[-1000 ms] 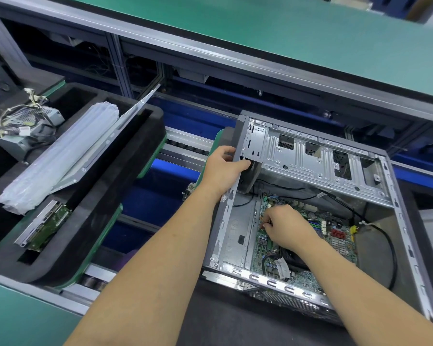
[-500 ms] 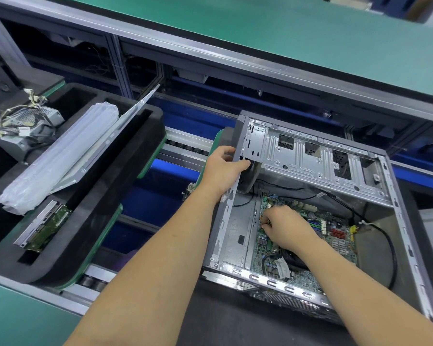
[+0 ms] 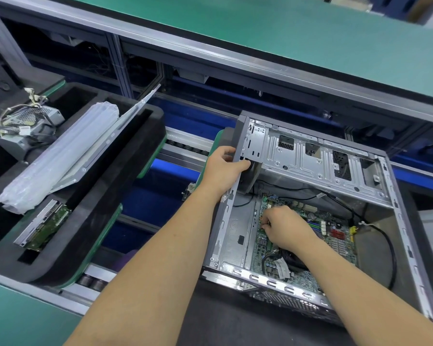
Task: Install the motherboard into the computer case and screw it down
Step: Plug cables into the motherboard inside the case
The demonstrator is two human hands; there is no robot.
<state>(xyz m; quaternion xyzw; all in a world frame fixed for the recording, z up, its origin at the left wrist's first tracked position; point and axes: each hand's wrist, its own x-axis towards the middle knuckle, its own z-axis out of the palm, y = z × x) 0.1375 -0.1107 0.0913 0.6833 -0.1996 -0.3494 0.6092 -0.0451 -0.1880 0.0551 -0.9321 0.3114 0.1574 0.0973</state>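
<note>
An open grey computer case (image 3: 310, 161) lies on its side at the right. The green motherboard (image 3: 335, 236) rests flat on the case floor. My left hand (image 3: 223, 168) grips the case's upper left corner, thumb inside the frame. My right hand (image 3: 283, 227) is down inside the case at the motherboard's left edge, fingers curled and pinched together on something small that I cannot make out. Black cables (image 3: 385, 243) run over the board and along the right side of the case.
At the left, a black foam tray (image 3: 115, 196) holds a plastic-wrapped part (image 3: 60, 161), a metal panel, a drive with a green board (image 3: 45, 226) and a power supply with wires (image 3: 28, 123). A green bench top (image 3: 285, 33) runs behind; blue conveyor rails lie between.
My right hand has shifted very slightly at the board's left edge. My left hand stays on the case corner.
</note>
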